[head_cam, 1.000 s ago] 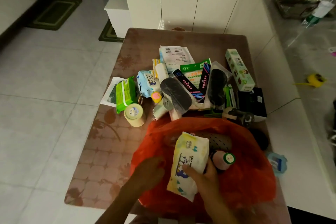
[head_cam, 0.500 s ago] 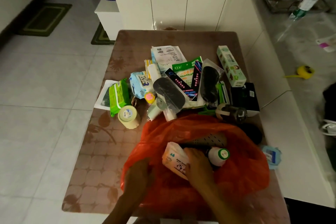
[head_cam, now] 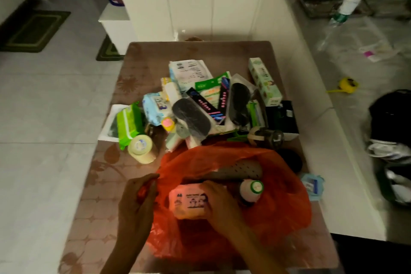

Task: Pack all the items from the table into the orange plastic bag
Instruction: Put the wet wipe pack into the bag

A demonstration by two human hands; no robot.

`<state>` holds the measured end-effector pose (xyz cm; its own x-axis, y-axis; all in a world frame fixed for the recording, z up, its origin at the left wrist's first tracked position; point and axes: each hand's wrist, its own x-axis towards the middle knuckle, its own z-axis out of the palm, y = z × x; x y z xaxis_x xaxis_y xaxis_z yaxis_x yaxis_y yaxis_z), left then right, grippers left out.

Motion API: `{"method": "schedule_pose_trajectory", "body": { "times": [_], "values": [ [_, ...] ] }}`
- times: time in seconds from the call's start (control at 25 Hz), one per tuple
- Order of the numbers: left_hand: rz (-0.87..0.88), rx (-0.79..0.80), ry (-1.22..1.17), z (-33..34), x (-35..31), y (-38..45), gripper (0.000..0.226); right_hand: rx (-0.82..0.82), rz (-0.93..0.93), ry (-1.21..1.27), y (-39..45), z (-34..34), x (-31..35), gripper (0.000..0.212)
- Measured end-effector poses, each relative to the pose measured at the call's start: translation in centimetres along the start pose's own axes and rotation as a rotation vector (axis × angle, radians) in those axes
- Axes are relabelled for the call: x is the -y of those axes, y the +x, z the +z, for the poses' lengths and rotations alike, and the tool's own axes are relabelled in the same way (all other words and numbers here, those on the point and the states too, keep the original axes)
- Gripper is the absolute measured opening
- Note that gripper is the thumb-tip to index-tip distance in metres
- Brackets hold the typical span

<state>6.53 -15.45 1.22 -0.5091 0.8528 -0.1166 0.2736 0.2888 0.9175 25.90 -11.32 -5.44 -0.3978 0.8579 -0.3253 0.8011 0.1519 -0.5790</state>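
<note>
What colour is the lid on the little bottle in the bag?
Green rim, white centre, on the bottle; head view.

no text reads clearly at this sharpness. the wipes pack (head_cam: 189, 203) in the lower middle of the frame carries dark print and small figures, too blurred to make out. the white paper slip (head_cam: 189, 71) at upper centre shows black lines of print, illegible. the tall green-and-white box (head_cam: 263, 81) at right of centre has blurred markings. the black packet (head_cam: 205, 104) shows rows of pink dots.
</note>
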Motion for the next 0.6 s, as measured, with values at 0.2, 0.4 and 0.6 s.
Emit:
{"method": "schedule_pose_trajectory", "body": {
  "times": [0.2,0.4,0.6],
  "values": [
    [-0.2,0.292,-0.175,4.1,-1.0,-0.1,0.02,-0.845,0.134,0.331,-7.0,-9.0,-3.7,0.032],
    [-0.176,0.232,-0.096,5.6,-0.5,-0.3,0.02,-0.602,0.743,0.095,-7.9,-12.0,-16.0,0.065],
    [-0.193,0.227,-0.016,5.3,-0.1,-0.9,0.021,-0.614,0.762,0.271,-5.5,-10.1,-17.2,0.064]
  ]
}}
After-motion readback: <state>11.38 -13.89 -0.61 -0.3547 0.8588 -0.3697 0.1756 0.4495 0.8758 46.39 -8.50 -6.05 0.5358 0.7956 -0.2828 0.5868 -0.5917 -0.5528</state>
